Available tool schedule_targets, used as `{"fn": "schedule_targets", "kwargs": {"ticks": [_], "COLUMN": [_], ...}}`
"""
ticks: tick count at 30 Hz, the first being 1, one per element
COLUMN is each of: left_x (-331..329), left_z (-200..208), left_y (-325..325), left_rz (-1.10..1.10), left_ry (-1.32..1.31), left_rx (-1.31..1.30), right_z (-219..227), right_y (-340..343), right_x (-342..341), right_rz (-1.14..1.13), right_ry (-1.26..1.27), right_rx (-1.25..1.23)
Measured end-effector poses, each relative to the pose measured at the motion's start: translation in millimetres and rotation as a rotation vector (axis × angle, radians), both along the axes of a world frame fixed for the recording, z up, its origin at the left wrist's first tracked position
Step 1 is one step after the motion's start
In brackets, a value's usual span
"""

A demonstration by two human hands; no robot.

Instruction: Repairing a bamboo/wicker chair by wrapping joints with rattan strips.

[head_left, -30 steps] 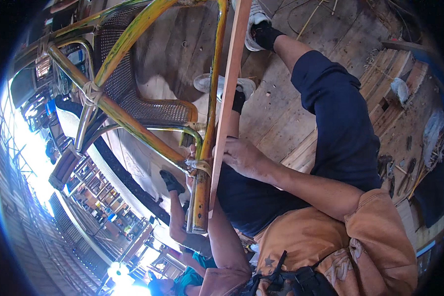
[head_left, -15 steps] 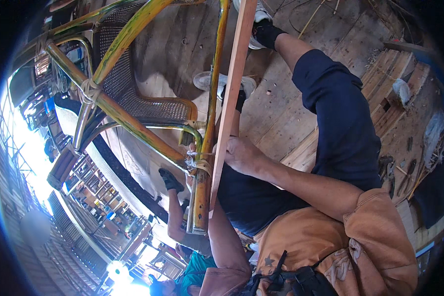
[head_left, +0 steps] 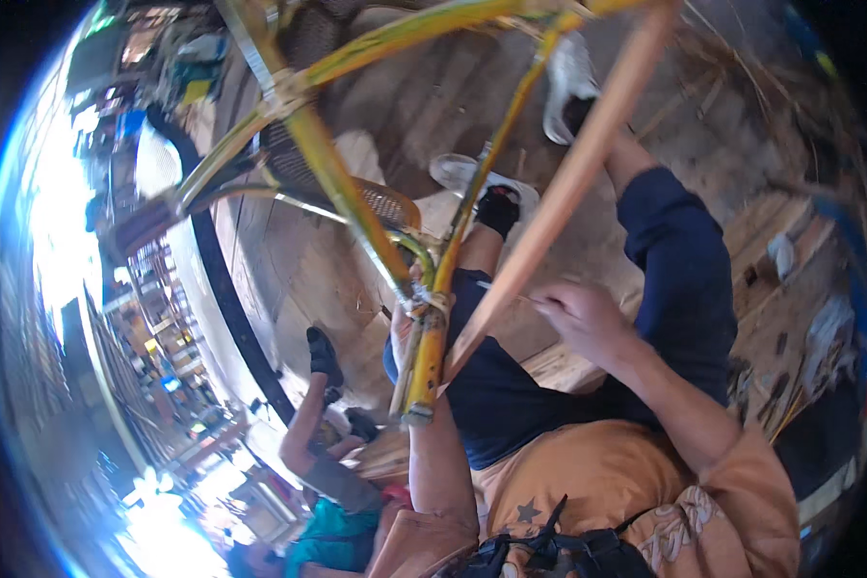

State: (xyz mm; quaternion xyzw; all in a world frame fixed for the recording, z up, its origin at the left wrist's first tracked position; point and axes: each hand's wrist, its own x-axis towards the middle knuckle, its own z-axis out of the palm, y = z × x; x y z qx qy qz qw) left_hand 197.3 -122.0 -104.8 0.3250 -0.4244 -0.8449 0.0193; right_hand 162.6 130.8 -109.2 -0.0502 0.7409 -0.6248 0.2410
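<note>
A frame of yellow-green rattan poles [head_left: 342,193] slants across the upper left and middle. Wrapped binding [head_left: 424,301] ties several poles together at its lower joint. My left hand [head_left: 403,326] grips the frame at this joint, mostly hidden behind the poles. Right of the joint a long, flat wooden strip [head_left: 568,197] runs up to the top edge, standing between my hands. My right hand [head_left: 583,323] is raised over my lap, right of the strip, with thumb and fingers pinched together. Whatever is in that pinch is too thin or blurred to name.
Behind the frame is a woven cane seat [head_left: 385,202]. Planks [head_left: 771,260], a plastic bag [head_left: 828,332] and scraps lie on the floor at right. Another person in a green shirt [head_left: 332,535] sits at lower left. Cluttered shelves [head_left: 169,332] stand beyond.
My right hand has come away from the wooden strip, moving right. The frame and strip appear tilted and shifted, with the whole view blurred by motion. My left hand remains at the joint.
</note>
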Motion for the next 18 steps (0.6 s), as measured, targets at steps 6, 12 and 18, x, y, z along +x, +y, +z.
{"fn": "schedule_targets", "kwargs": {"ticks": [6, 12, 18], "left_x": [-8, -9, -11], "left_z": [2, 7, -6], "left_y": [-10, -8, -6], "left_rz": [-0.009, 0.052, 0.155], "left_ry": [-0.173, -0.11, 0.01], "left_rx": [-0.093, 0.039, 0.138], "right_z": [114, 159, 101], "right_y": [91, -5, -92], "right_x": [-9, -81, -115], "right_rz": [0.203, 0.491, 0.717], "right_ry": [0.218, 0.677, 0.716], "right_rx": [0.249, 0.325, 0.406]}}
